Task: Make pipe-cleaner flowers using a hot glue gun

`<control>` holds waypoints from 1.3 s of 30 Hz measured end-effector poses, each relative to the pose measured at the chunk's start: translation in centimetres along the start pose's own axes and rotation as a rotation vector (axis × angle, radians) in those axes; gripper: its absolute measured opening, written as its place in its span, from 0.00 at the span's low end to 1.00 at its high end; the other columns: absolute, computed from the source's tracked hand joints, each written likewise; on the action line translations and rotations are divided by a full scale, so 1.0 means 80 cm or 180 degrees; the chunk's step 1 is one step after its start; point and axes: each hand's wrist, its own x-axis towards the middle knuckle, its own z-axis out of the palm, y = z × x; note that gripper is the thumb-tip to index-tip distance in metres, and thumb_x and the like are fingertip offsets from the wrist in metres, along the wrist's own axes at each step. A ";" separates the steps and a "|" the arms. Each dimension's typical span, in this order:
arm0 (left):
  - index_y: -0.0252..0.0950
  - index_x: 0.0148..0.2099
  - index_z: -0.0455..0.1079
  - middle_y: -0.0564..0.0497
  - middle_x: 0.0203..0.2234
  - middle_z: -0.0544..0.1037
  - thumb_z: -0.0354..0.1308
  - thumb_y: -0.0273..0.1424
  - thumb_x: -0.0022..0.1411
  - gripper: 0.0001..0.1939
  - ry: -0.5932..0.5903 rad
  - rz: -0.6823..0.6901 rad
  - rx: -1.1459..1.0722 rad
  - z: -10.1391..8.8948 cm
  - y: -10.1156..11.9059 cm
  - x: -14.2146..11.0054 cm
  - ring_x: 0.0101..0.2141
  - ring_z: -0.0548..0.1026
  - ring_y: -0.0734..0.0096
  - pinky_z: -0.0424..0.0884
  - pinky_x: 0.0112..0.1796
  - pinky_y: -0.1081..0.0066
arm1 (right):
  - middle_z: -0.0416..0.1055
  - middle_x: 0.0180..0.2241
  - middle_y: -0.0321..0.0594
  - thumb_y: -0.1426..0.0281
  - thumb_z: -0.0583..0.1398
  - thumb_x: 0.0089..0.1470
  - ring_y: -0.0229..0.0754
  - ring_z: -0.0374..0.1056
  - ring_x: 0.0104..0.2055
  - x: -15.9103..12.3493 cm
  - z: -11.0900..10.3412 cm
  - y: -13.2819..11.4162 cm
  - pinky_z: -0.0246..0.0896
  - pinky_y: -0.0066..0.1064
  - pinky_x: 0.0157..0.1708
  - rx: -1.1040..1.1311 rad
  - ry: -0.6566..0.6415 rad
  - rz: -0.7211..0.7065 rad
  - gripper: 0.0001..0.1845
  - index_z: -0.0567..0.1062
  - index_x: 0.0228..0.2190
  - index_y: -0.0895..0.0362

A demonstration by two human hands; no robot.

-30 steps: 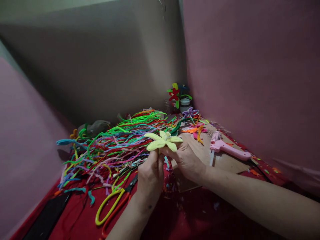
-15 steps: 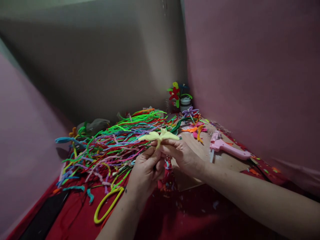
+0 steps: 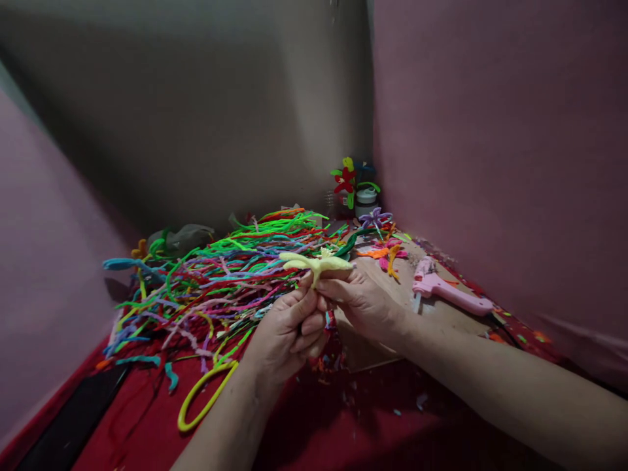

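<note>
A pale yellow pipe-cleaner flower [image 3: 318, 263] is held up in front of me, seen side-on with its petals spread and pale stamens poking up on top. My left hand [image 3: 289, 327] pinches its base from the left, fingers curled. From the right, my right hand [image 3: 363, 301] grips the same base between thumb and fingers, just under the petals. Both hands meet below the flower, so its lower end is hidden. Left of my left hand spreads a heap of coloured pipe cleaners [image 3: 235, 275].
A pink glue gun [image 3: 449, 293] lies on a cardboard sheet [image 3: 373, 343] at the right. Yellow-handled scissors [image 3: 206, 399] lie partly under my left forearm. At the back are a purple flower [image 3: 375, 218] and a red flower [image 3: 345, 180] by a lidded container [image 3: 366, 203]. Scraps dot the red cloth [image 3: 314, 425].
The yellow flower has tipped from facing me to a side view showing its underside. My left wrist has turned and its forearm now covers more of the scissors.
</note>
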 end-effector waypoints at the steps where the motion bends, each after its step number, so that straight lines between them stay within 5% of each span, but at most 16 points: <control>1: 0.33 0.29 0.66 0.62 0.12 0.56 0.56 0.37 0.58 0.12 0.0063 0.0047 0.0125 0.001 0.000 0.000 0.10 0.44 0.89 0.50 0.12 0.83 | 0.66 0.22 0.31 0.66 0.64 0.44 0.32 0.57 0.24 -0.001 0.000 0.001 0.53 0.26 0.27 0.0040 0.0069 0.0033 0.07 0.75 0.26 0.57; 4: 0.35 0.34 0.68 0.60 0.14 0.61 0.58 0.36 0.55 0.09 0.0389 0.0313 0.0696 0.006 -0.001 0.000 0.11 0.50 0.86 0.48 0.13 0.81 | 0.67 0.24 0.32 0.66 0.65 0.42 0.33 0.58 0.25 -0.001 0.002 0.003 0.54 0.26 0.26 0.0259 0.0226 0.0182 0.08 0.75 0.27 0.55; 9: 0.39 0.45 0.71 0.54 0.22 0.72 0.62 0.31 0.51 0.17 0.1312 0.1384 0.2302 0.007 -0.013 0.005 0.21 0.67 0.74 0.61 0.24 0.76 | 0.70 0.24 0.34 0.70 0.67 0.38 0.34 0.61 0.26 -0.001 0.004 0.003 0.55 0.26 0.27 0.0612 0.0531 0.0244 0.09 0.75 0.26 0.57; 12: 0.41 0.44 0.72 0.51 0.28 0.76 0.61 0.30 0.51 0.15 0.1700 0.1837 0.3316 0.005 -0.020 0.007 0.26 0.71 0.69 0.61 0.29 0.73 | 0.69 0.24 0.33 0.71 0.66 0.37 0.32 0.59 0.24 -0.003 0.004 0.006 0.52 0.25 0.23 0.0610 0.0704 0.0346 0.09 0.75 0.26 0.57; 15: 0.39 0.36 0.72 0.51 0.22 0.73 0.56 0.30 0.55 0.05 0.1862 0.1957 0.4010 0.003 -0.025 0.008 0.22 0.68 0.70 0.58 0.27 0.73 | 0.67 0.23 0.31 0.70 0.66 0.38 0.30 0.54 0.21 -0.006 0.004 0.009 0.47 0.24 0.21 0.0590 0.0817 0.0391 0.10 0.75 0.28 0.57; 21: 0.38 0.35 0.69 0.52 0.21 0.70 0.50 0.28 0.59 0.07 0.1763 0.2162 0.4460 0.000 -0.027 0.010 0.21 0.67 0.72 0.56 0.26 0.73 | 0.68 0.22 0.32 0.71 0.66 0.39 0.31 0.54 0.22 -0.007 0.008 0.006 0.51 0.24 0.22 0.0507 0.0729 0.0285 0.10 0.77 0.29 0.55; 27: 0.37 0.29 0.64 0.56 0.18 0.64 0.47 0.30 0.60 0.09 0.1650 0.1980 0.3919 -0.003 -0.021 0.011 0.21 0.62 0.77 0.56 0.24 0.76 | 0.70 0.26 0.33 0.69 0.65 0.43 0.33 0.58 0.25 -0.007 0.007 0.006 0.53 0.25 0.24 0.0213 0.0590 0.0105 0.07 0.77 0.30 0.53; 39: 0.35 0.24 0.60 0.62 0.11 0.56 0.56 0.38 0.56 0.14 0.0864 0.0723 0.0972 0.013 -0.007 0.006 0.11 0.50 0.85 0.46 0.13 0.80 | 0.71 0.29 0.35 0.68 0.61 0.49 0.35 0.62 0.30 -0.005 0.001 0.011 0.58 0.27 0.30 -0.0322 0.0318 -0.0032 0.08 0.78 0.32 0.55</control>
